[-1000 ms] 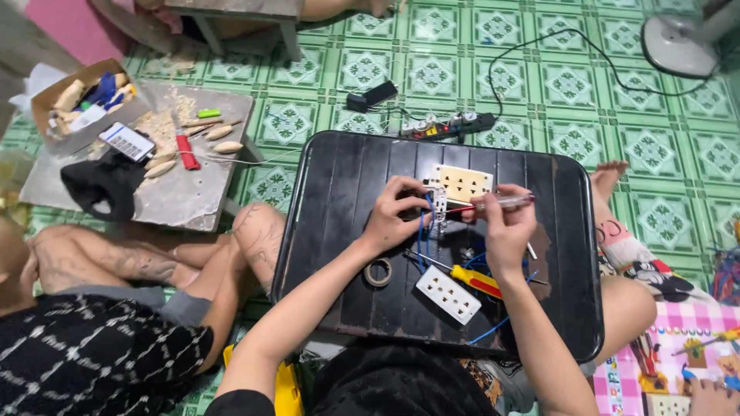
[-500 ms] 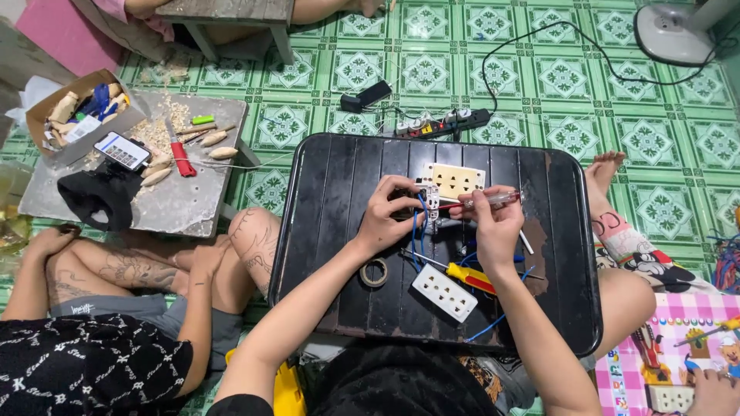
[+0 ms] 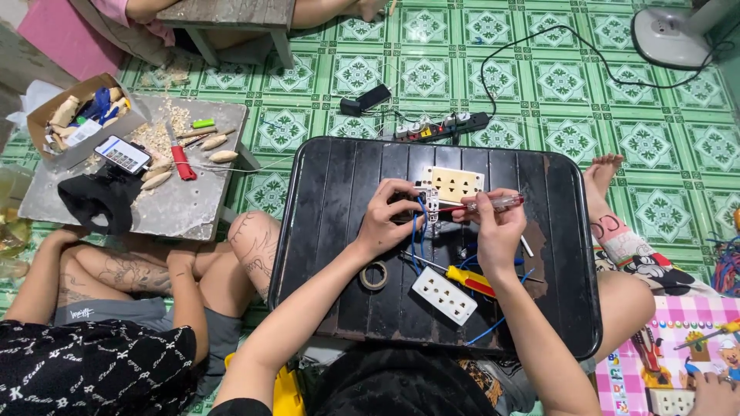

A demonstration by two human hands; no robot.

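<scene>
White plastic switch module (image 3: 432,206) pinched in the left hand (image 3: 383,223)'s grip, light, rigid.
Right hand (image 3: 497,231)'s grip closed around a clear-handled tester screwdriver (image 3: 493,204); blue wires (image 3: 415,239) trail below, limp.

the floor (image 3: 586,131) is laid with green and white patterned tiles, each bearing a diamond motif. on it, in the middle, sits a low black table (image 3: 570,308) with a ribbed top and rounded corners. left of the black table lies a grey slab (image 3: 185,208) strewn with wood shavings, and at the slab's far left corner stands an open cardboard box (image 3: 46,115). beyond the black table, toward the top, a wooden stool (image 3: 223,15) stands on the tiles. far to the upper right of the black table rests a white fan base (image 3: 671,35), its dark cord trailing across the floor. light is even and soft.
</scene>
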